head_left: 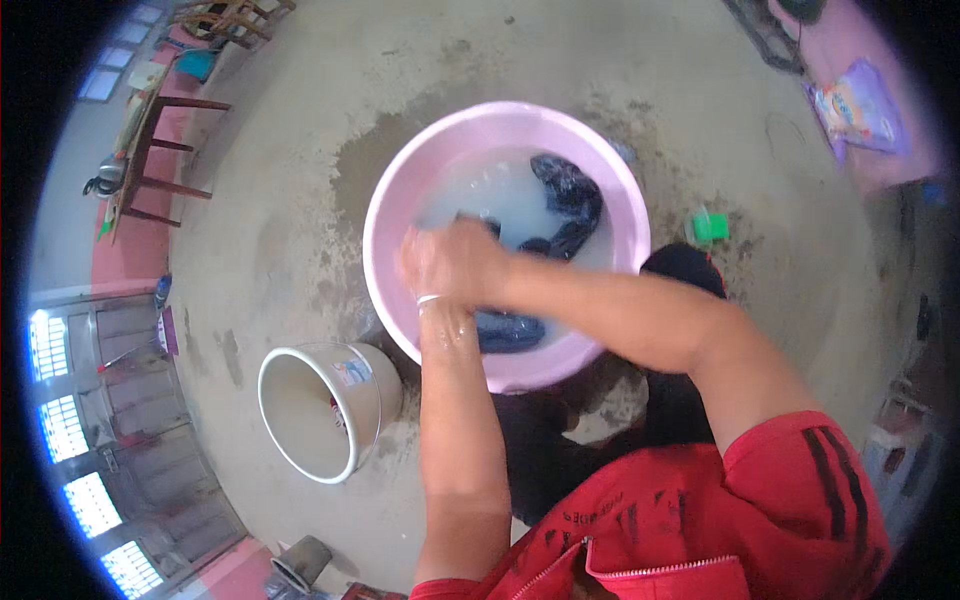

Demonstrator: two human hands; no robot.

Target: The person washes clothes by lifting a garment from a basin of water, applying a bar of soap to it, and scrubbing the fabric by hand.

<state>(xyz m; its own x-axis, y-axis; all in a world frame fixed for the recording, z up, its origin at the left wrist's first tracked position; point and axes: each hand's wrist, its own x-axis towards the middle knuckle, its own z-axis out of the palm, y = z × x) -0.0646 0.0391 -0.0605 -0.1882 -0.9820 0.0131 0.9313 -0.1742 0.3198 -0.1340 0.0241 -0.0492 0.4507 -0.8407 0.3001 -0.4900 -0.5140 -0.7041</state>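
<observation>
In front of me a round pink basin point(385, 215) holds cloudy, soapy water point(490, 185) and wet dark blue cloth point(575, 200). My left hand point(424, 262) and my right hand point(470, 262) are pressed together over the basin's left half, both blurred by motion. A dark end of cloth point(478, 222) sticks out beyond the closed hands, which seem to grip it; the fingers themselves are hard to make out. More of the cloth lies in the water below my wrists and at the basin's far right. A white band circles my left wrist.
A pale bucket point(385, 385) lies tipped to the left of the basin, with something small inside. Right of the basin sits a green object point(711, 227). A purple-and-white packet point(858, 108) is at far right, a wooden table point(150, 140) at far left.
</observation>
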